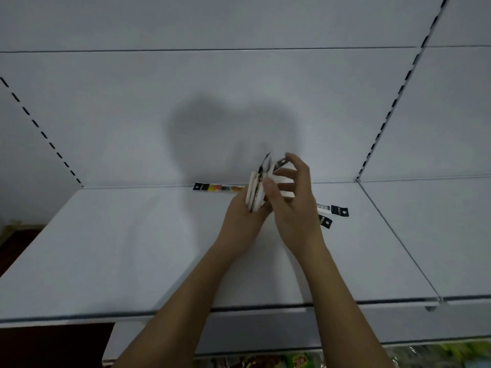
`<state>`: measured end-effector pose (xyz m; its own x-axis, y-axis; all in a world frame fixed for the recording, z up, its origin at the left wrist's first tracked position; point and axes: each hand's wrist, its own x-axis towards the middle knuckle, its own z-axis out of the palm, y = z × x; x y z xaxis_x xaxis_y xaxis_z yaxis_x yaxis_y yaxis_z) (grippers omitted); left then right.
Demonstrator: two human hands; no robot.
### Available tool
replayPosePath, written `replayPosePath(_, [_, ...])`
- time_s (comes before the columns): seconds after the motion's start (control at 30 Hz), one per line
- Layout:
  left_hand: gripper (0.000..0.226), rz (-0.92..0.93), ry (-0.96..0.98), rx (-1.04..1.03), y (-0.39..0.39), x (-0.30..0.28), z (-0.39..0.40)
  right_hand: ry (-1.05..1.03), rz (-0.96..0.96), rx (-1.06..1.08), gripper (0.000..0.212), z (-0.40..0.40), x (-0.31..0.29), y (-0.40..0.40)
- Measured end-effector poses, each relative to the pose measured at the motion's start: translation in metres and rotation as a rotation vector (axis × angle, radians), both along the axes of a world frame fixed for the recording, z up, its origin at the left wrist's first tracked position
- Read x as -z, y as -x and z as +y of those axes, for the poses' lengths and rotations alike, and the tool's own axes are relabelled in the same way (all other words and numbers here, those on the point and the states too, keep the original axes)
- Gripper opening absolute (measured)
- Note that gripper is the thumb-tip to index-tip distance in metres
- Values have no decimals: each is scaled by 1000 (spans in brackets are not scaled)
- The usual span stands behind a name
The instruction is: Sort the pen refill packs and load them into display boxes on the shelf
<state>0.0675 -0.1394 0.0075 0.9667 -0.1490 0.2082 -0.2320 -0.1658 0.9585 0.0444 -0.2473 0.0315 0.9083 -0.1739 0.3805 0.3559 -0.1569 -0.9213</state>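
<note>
Holding a stack of refill packs [255, 191] upright above the white shelf [132, 248], the left hand [243, 216] grips its lower end while the right hand [292, 205] pinches the upper packs with fingers fanned. Thin and motion-blurred, they could slip and scatter among the loose packs [219, 187] beside them, undoing the sort.

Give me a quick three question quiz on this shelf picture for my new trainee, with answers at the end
1. True or false: both hands hold the bundle of refill packs.
2. How many packs lie on the shelf right of the right hand?
3. Where is the colourful pack? A) shelf's front edge B) back of the shelf, against the wall

Key: 1. True; the left hand grips it from below, the right hand's fingers curl round its top. 2. Two. 3. B.
</note>
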Motion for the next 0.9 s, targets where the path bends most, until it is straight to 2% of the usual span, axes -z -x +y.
replayPosePath(0.03, [3,37,-6,7,1,0,2,-10,23,68,44,-1,-2,6])
replayPosePath(0.1, [13,93,-27,43,7,-1,6,-14,72,209,30,-6,-5,23])
replayPosePath(0.17, [15,124,-23,105,18,-4,9,80,140,295,18,-13,-5,43])
replayPosePath(0.3, [9,100,-54,219,42,-10,14,424,350,375,19,-27,2,95])
replayPosePath(0.47, [6,209,84,332,87,-8,4,588,567,405,15,-44,8,163])
replayPosePath(0.63, [7,195,-22,483,126,-5,-30,579,770,369,22,-78,10,225])
replayPosePath(0.9, [5,181,-89,548,200,25,-137,512,852,523,22,-174,17,354])
